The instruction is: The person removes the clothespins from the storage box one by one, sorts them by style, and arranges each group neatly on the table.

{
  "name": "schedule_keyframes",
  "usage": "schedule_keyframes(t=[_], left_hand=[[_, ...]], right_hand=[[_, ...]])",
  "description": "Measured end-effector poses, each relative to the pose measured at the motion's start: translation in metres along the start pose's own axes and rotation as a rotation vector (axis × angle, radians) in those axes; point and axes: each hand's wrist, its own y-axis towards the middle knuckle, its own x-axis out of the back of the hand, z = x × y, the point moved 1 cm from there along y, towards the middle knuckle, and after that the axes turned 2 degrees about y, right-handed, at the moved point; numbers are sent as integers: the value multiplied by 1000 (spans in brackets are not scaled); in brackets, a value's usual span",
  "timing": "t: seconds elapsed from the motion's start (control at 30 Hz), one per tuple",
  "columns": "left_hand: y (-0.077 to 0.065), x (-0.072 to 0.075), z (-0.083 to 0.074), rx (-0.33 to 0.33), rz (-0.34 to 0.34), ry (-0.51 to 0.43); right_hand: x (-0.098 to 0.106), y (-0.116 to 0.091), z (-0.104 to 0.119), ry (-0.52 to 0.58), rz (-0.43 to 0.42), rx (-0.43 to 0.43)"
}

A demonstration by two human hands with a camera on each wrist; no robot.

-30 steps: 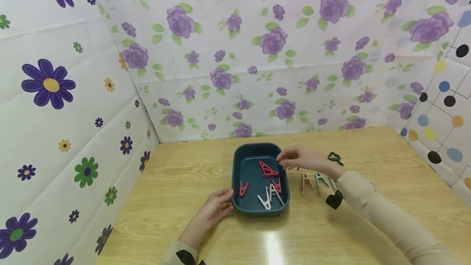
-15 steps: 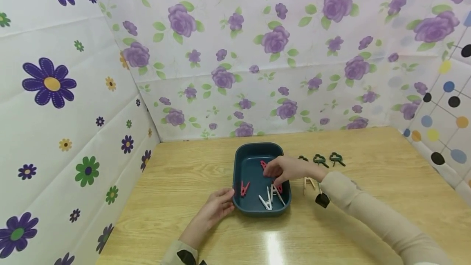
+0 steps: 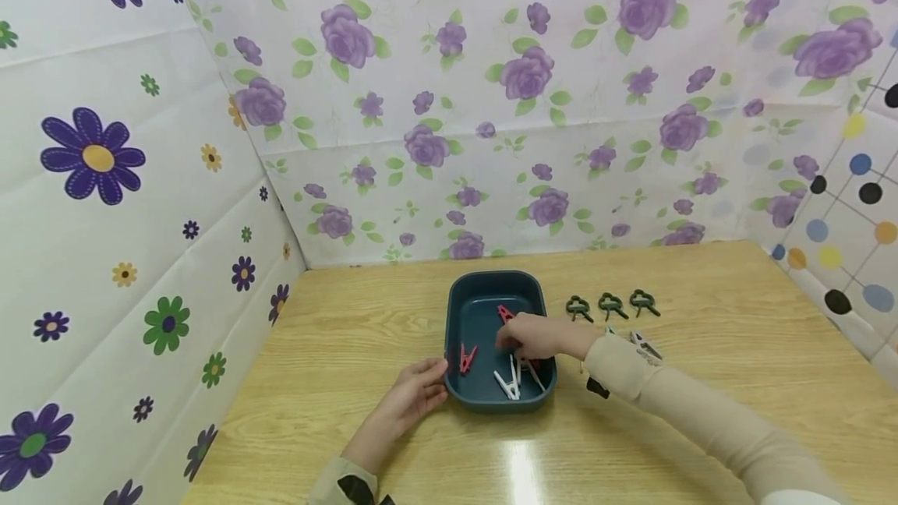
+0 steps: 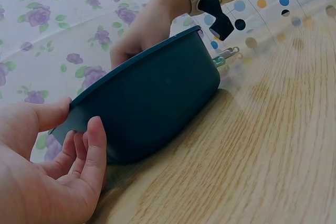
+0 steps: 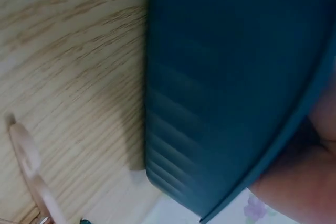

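A dark teal plastic bin [image 3: 459,298] stands on the table with clothespins inside. My left hand [image 3: 414,392] is at its near left side, fingertips touching the rim and outer wall. Over the right rim reaches my right hand [image 3: 533,335], its fingers bent down inside the bin; I cannot tell whether they hold anything. Beyond that hand a red clothespin [image 3: 504,312] shows partly, and another red clothespin [image 3: 467,359] lies at the left. White clothespins [image 3: 508,386] lie near the front. In the right wrist view, the bin wall [image 5: 210,77] hides the fingertips.
Right of the bin, three dark green clips [image 3: 611,305] lie in a row. A grey-white clothespin [image 3: 645,344] and a light green clothespin [image 3: 609,330] show behind the right sleeve [image 3: 673,388]. A beige clothespin [image 5: 29,156] appears in the right wrist view. Patterned sheets [image 3: 393,100] back the table.
My right hand has moved left and down from the right rim into the bin, over the clothespins. The dark green clips have come into view behind the arm. My left hand has stayed in place.
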Motion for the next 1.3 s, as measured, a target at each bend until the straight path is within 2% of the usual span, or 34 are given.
schedule_keyframes(t=[0.27, 0.5, 0.73, 0.87, 0.97, 1.17, 1.23, 1.3], left_hand=[[-1, -2, 0, -2, 2, 13], [0, -3, 0, 5, -16, 16], [1, -4, 1, 21, -45, 16], [2, -3, 1, 21, -50, 17], [1, -2, 1, 14, -48, 18], [1, -2, 2, 7, -45, 17], [1, -2, 2, 9, -49, 15], [0, -2, 2, 8, -49, 14]], right_hand=[[-6, 10, 0, 1, 7, -21], [-7, 11, -3, 48, 11, 17], [-1, 6, -5, 141, -14, 109], [-1, 5, -3, 244, 14, 137], [-3, 7, -2, 337, 29, 87], [-5, 9, 1, 525, 40, -154], [-6, 9, 1, 549, 52, -188], [-6, 10, 2, 537, 57, -180]])
